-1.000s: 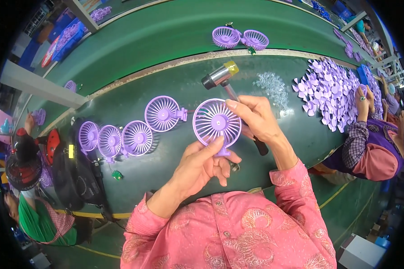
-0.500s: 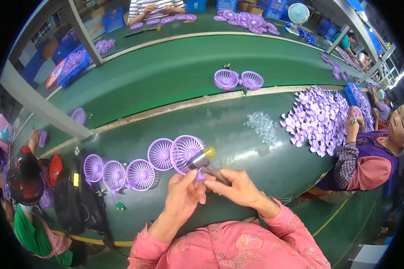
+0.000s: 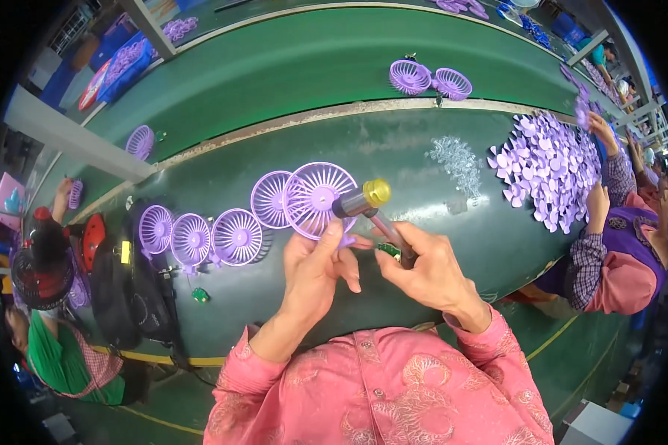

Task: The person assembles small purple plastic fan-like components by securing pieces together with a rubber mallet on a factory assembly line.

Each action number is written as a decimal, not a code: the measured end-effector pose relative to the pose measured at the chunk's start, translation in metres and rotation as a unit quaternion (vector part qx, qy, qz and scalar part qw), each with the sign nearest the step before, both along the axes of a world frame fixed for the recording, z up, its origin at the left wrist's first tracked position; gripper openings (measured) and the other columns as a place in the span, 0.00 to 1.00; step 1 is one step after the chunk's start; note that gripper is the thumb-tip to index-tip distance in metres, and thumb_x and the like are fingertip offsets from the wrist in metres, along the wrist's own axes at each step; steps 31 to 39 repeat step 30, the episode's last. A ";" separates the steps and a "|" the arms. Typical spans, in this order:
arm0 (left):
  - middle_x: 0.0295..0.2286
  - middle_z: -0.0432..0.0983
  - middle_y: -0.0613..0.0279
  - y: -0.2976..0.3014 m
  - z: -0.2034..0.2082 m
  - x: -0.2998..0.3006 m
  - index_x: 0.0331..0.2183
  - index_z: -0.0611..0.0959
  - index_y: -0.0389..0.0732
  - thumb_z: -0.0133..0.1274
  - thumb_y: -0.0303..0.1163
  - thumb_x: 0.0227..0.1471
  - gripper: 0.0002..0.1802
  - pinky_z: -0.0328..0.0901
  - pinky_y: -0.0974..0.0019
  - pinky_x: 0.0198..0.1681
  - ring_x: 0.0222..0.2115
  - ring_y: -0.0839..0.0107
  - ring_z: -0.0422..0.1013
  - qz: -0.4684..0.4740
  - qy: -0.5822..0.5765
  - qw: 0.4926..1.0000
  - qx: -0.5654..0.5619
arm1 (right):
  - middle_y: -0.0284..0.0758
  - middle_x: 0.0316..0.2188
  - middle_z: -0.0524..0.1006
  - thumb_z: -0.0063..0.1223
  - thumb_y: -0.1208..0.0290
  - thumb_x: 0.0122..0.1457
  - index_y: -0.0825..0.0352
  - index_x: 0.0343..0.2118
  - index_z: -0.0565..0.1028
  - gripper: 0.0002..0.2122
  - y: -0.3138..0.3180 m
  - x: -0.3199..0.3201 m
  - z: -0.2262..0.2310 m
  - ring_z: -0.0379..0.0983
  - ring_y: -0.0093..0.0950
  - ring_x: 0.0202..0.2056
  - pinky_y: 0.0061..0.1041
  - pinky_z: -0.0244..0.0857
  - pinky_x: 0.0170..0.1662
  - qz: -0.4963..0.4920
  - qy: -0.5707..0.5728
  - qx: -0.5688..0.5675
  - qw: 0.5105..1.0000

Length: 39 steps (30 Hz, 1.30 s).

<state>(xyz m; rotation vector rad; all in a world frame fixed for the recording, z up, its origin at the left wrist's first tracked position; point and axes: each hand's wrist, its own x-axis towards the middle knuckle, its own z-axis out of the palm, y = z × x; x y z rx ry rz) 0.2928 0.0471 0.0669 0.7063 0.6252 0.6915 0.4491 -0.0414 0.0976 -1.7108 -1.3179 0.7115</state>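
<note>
My left hand (image 3: 309, 276) grips a round purple fan housing (image 3: 321, 197) by its lower stem, thumb pressed on it. My right hand (image 3: 436, 272) is closed around the handle of a hammer (image 3: 355, 202), whose yellow-tipped head overlaps the right side of the housing; whether it touches cannot be told. A small green circuit board (image 3: 389, 251) shows at the fingers of my right hand. Directly behind the held housing lies another purple fan housing (image 3: 272, 199). Several more, such as the nearest fan housing (image 3: 237, 237), stretch leftward in a row on the table.
At the right is a heap of purple fan blades (image 3: 545, 167), beside a pile of small clear parts (image 3: 456, 165). A co-worker (image 3: 616, 252) sits there. Two joined fan housings (image 3: 410, 77) rest on the green conveyor (image 3: 274, 81). Black bags (image 3: 152, 304) lie at the left.
My view has tilted, so the table sits higher in the picture. My right hand has drawn away from the left, revealing the circuit board. The co-worker's hand has reached toward the conveyor with a purple piece.
</note>
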 end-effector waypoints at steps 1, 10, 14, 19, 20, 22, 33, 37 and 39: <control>0.31 0.78 0.46 0.000 0.000 0.000 0.45 0.74 0.32 0.47 0.37 0.63 0.17 0.67 0.71 0.14 0.16 0.74 0.71 0.000 0.001 1.000 -0.001 | 0.37 0.17 0.70 0.60 0.75 0.51 0.71 0.40 0.75 0.13 0.000 0.004 0.002 0.63 0.24 0.17 0.27 0.58 0.21 0.018 -0.015 -0.014 1.000; 0.26 0.78 0.50 -0.003 -0.002 -0.008 0.43 0.74 0.32 0.49 0.34 0.61 0.14 0.66 0.71 0.13 0.15 0.73 0.70 -0.050 0.033 0.998 0.000 | 0.36 0.16 0.69 0.61 0.69 0.53 0.70 0.38 0.78 0.13 -0.002 0.016 0.008 0.65 0.23 0.18 0.27 0.60 0.23 0.054 0.003 -0.089 0.995; 0.26 0.78 0.50 -0.002 -0.005 -0.014 0.41 0.75 0.33 0.51 0.32 0.60 0.12 0.66 0.70 0.13 0.14 0.72 0.70 -0.035 0.015 0.997 -0.063 | 0.35 0.15 0.69 0.63 0.63 0.55 0.71 0.37 0.78 0.14 -0.001 0.020 0.003 0.64 0.21 0.18 0.28 0.57 0.21 0.041 0.022 -0.113 0.993; 0.26 0.78 0.53 -0.009 -0.010 -0.013 0.37 0.77 0.36 0.53 0.35 0.59 0.12 0.66 0.70 0.14 0.15 0.73 0.70 -0.047 -0.012 0.995 -0.091 | 0.39 0.24 0.77 0.61 0.73 0.54 0.71 0.34 0.77 0.08 -0.003 -0.001 -0.011 0.73 0.32 0.22 0.30 0.65 0.23 0.060 -0.119 0.082 0.988; 0.26 0.78 0.53 -0.011 -0.012 -0.011 0.37 0.77 0.36 0.53 0.35 0.59 0.12 0.66 0.70 0.14 0.15 0.73 0.70 -0.050 -0.013 0.995 -0.090 | 0.37 0.28 0.78 0.62 0.74 0.52 0.70 0.37 0.78 0.10 -0.005 -0.005 -0.016 0.75 0.29 0.25 0.28 0.68 0.24 0.093 -0.153 0.179 0.967; 0.24 0.76 0.58 -0.013 -0.018 -0.011 0.36 0.77 0.36 0.54 0.38 0.58 0.13 0.67 0.70 0.15 0.16 0.73 0.70 -0.061 0.030 0.989 -0.130 | 0.38 0.37 0.77 0.59 0.78 0.50 0.68 0.41 0.77 0.13 -0.010 -0.012 -0.008 0.76 0.35 0.30 0.33 0.73 0.27 0.136 -0.175 0.138 0.965; 0.23 0.76 0.61 -0.013 -0.024 -0.011 0.34 0.78 0.35 0.53 0.45 0.59 0.19 0.68 0.70 0.15 0.17 0.73 0.72 -0.079 0.046 0.974 -0.206 | 0.36 0.45 0.72 0.54 0.75 0.51 0.64 0.47 0.73 0.18 -0.008 -0.013 -0.030 0.77 0.37 0.27 0.36 0.72 0.24 0.206 -0.284 -0.021 0.936; 0.23 0.76 0.61 -0.013 -0.024 -0.011 0.34 0.78 0.35 0.53 0.45 0.59 0.19 0.68 0.70 0.15 0.17 0.73 0.72 -0.079 0.046 0.974 -0.206 | 0.36 0.45 0.72 0.54 0.75 0.51 0.64 0.47 0.73 0.18 -0.008 -0.013 -0.030 0.77 0.37 0.27 0.36 0.72 0.24 0.206 -0.284 -0.021 0.936; 0.23 0.76 0.61 -0.013 -0.024 -0.011 0.34 0.78 0.35 0.53 0.45 0.59 0.19 0.68 0.70 0.15 0.17 0.73 0.72 -0.079 0.046 0.974 -0.206 | 0.36 0.45 0.72 0.54 0.75 0.51 0.64 0.47 0.73 0.18 -0.008 -0.013 -0.030 0.77 0.37 0.27 0.36 0.72 0.24 0.206 -0.284 -0.021 0.936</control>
